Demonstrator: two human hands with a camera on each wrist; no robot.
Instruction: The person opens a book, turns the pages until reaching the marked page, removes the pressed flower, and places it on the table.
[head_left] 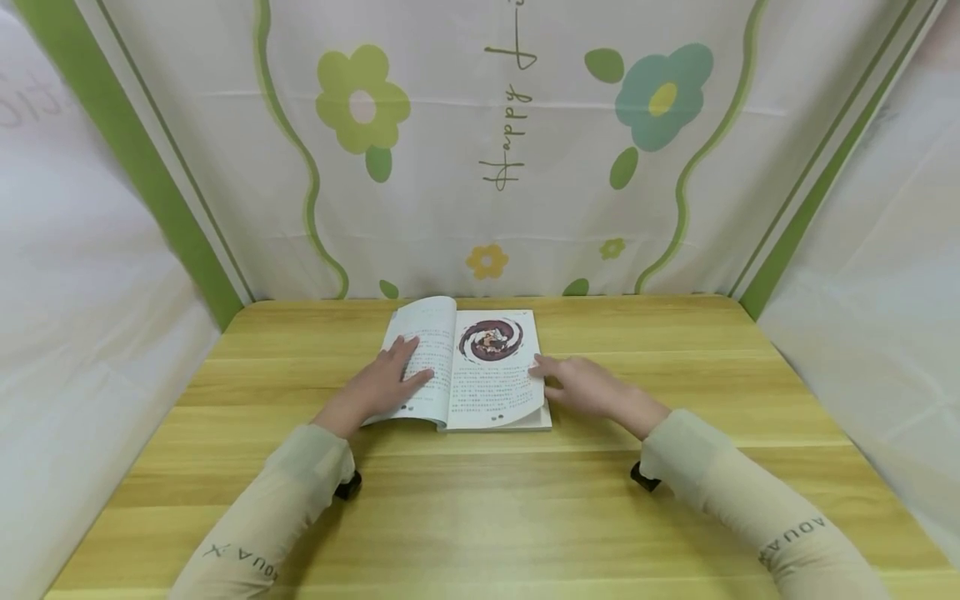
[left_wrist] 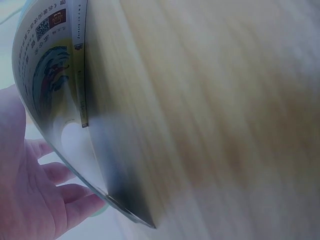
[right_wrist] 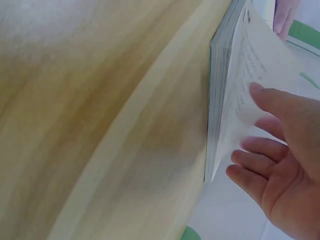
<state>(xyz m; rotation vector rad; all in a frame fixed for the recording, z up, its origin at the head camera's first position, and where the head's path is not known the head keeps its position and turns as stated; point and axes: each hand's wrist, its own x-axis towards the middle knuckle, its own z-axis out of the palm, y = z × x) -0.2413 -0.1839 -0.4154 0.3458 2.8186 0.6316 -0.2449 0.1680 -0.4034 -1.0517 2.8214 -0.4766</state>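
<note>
An open book (head_left: pixel 491 400) lies on the wooden table, its left side curving up off the tabletop. Printed text fills the left page; the right page carries text below a dark swirling picture. My left hand (head_left: pixel 386 383) rests on the left page with fingers spread. In the left wrist view that hand (left_wrist: pixel 35 195) lies against one face of the bent cover (left_wrist: pixel 57 95), whose colourful inside shows. At the book's right edge my right hand (head_left: pixel 588 386) pinches the slightly raised right page (right_wrist: pixel 245 95) between thumb and fingers. The thumb (right_wrist: pixel 275 100) shows against the page.
Around the book spreads the wooden tabletop (head_left: pixel 480 508). A flower-printed curtain (head_left: pixel 480 125) stands at its back edge, with white fabric walls (head_left: pixel 885 225) on both sides. A dark band (head_left: pixel 645 477) sits at each wrist.
</note>
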